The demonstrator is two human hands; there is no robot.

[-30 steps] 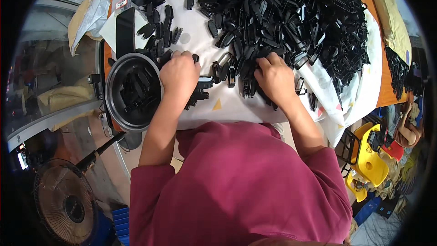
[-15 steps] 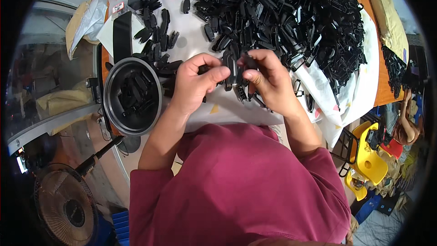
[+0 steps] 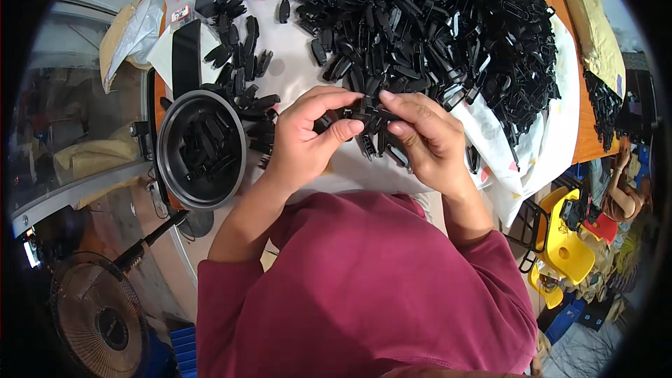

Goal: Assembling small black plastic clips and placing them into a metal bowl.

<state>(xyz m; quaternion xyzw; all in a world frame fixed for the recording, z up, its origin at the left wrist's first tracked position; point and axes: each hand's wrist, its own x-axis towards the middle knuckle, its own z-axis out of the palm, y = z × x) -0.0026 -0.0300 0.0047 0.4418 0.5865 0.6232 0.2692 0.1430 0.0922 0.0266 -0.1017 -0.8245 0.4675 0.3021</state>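
Close together over the near part of the table, my left hand point(image 3: 302, 136) and my right hand point(image 3: 435, 141) pinch a small black plastic part point(image 3: 371, 106) between thumbs and fingertips. Fingers and similar parts behind it hide some of its outline, so whether it is one piece or two I cannot tell. Just beyond my fingers rises a large heap of black plastic parts point(image 3: 413, 21). A few more of them lie on the white sheet beneath my hands. Left of my left forearm, a dark round bowl point(image 3: 242, 157) holds several similar black pieces.
A row of loose black parts point(image 3: 250, 45) lies on the white sheet point(image 3: 287, 45) beside a black phone-like slab point(image 3: 186, 59). A standing fan point(image 3: 105, 322) is at lower left. Yellow chairs point(image 3: 563, 245) and another person point(image 3: 623, 199) are at right.
My hands have brought their fingertips together around the black part, which was held more upright before. My right hand has turned, its fingers now pointing more to the left.
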